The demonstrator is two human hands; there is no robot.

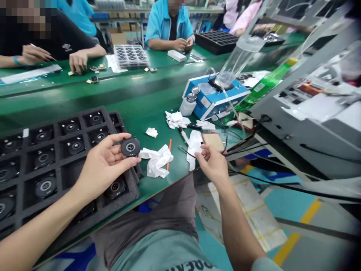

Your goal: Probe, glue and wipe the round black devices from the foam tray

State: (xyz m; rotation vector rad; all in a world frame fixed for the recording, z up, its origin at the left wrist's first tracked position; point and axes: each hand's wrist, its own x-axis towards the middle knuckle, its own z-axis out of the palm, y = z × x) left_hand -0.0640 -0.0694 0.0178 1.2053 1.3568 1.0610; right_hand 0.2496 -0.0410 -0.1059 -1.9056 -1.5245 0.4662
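My left hand (105,160) pinches a round black smartwatch body (130,147) between fingers and thumb. Its back, with small metal contacts in the middle, faces me. It is held over the right edge of a black foam tray (132,190), where similar watch bodies (46,186) sit in square compartments. My right hand (211,160) is closed around a thin dark pointed tool (188,153), whose tip points left; its exact kind is unclear. Beneath the tool lies a white wipe (194,145). Another crumpled wipe (159,162) rests between my hands, beside an orange stick (169,150).
A blue machine (216,96) with a clear tube stands behind my right hand, next to a pump bottle (188,103) and a green bottle (267,82). Cables cross the table's right edge. Across the green bench (118,90), co-workers handle small parts near a clear tray (131,56).
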